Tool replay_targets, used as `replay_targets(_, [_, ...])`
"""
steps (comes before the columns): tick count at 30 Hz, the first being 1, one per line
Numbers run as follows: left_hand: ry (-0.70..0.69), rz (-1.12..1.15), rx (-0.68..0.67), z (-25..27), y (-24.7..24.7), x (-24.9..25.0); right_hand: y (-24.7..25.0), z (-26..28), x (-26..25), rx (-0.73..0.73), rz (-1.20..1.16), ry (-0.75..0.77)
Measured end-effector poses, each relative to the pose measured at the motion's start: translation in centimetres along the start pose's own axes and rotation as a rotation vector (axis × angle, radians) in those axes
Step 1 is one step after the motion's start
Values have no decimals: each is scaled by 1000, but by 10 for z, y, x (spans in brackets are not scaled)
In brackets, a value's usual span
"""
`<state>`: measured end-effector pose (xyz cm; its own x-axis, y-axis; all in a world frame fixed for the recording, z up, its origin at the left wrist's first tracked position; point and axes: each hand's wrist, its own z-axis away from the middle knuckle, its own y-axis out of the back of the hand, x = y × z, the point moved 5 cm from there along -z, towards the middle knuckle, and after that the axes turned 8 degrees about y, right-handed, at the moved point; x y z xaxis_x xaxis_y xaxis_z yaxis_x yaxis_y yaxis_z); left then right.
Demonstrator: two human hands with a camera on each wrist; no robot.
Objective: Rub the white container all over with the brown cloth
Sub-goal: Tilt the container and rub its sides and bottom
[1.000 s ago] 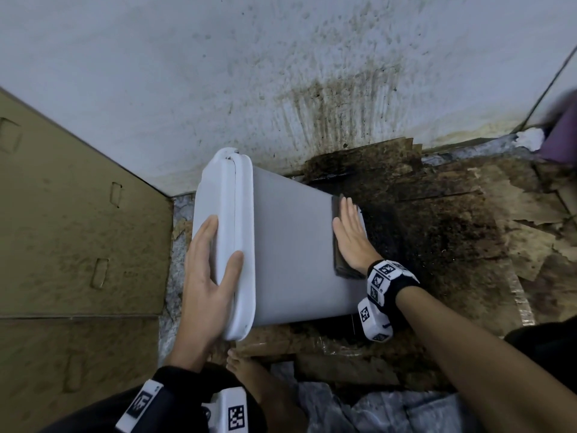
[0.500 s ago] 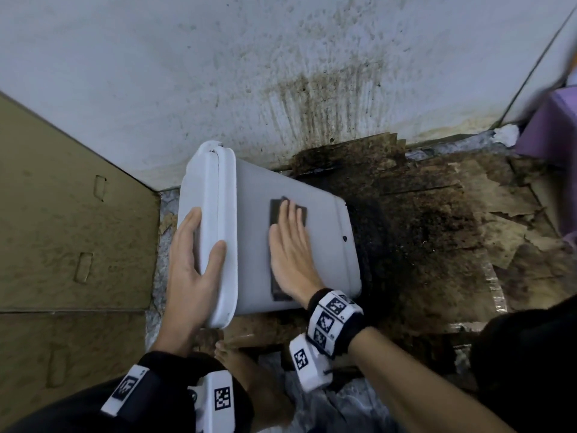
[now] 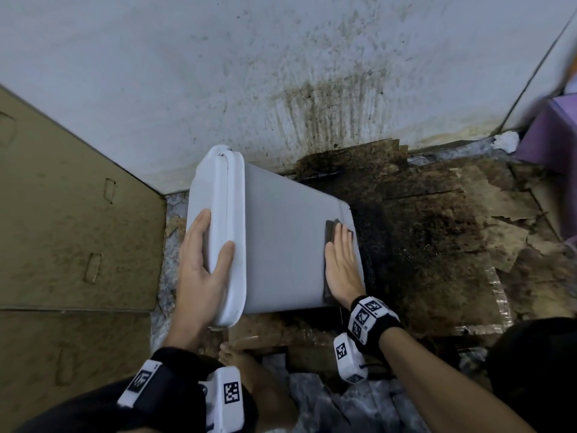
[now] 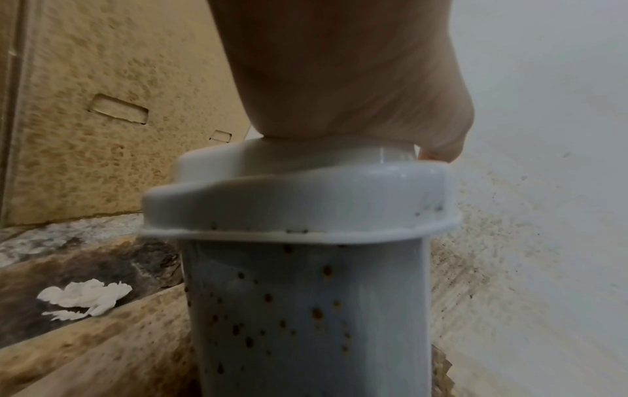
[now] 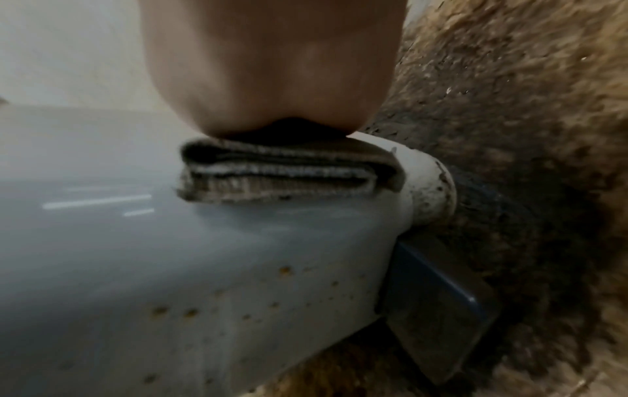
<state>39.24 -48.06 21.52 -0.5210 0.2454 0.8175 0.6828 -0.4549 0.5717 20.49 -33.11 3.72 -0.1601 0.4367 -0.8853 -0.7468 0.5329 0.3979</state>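
Observation:
The white container lies on its side on the floor, lid end to the left and base to the right. My left hand clasps the lid, fingers on its flat face and thumb over the rim; the left wrist view shows the hand on the lid. My right hand lies flat on the folded brown cloth and presses it onto the upper side near the base. In the right wrist view the cloth sits under my palm. Brown specks dot the container's near side.
A stained wall stands just behind the container. Cardboard leans at the left. Dark, soiled cardboard covers the floor to the right, with a purple object at the far right. A bare foot is below the container.
My right hand has slid the cloth from the middle of the container's side back to the base end. The left hand has kept its hold on the lid.

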Motion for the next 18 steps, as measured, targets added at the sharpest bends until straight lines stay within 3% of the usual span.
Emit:
replay_targets(5, [-12, -38, 17, 2, -3, 6, -8, 8, -35, 25, -12, -27])
replay_targets(12, [-17, -105, 16, 3, -3, 9, -35, 42, -143, -128, -107, 282])
replay_targets(18, [-15, -91, 13, 4, -4, 11, -24, 49, -125, -88, 28, 452])
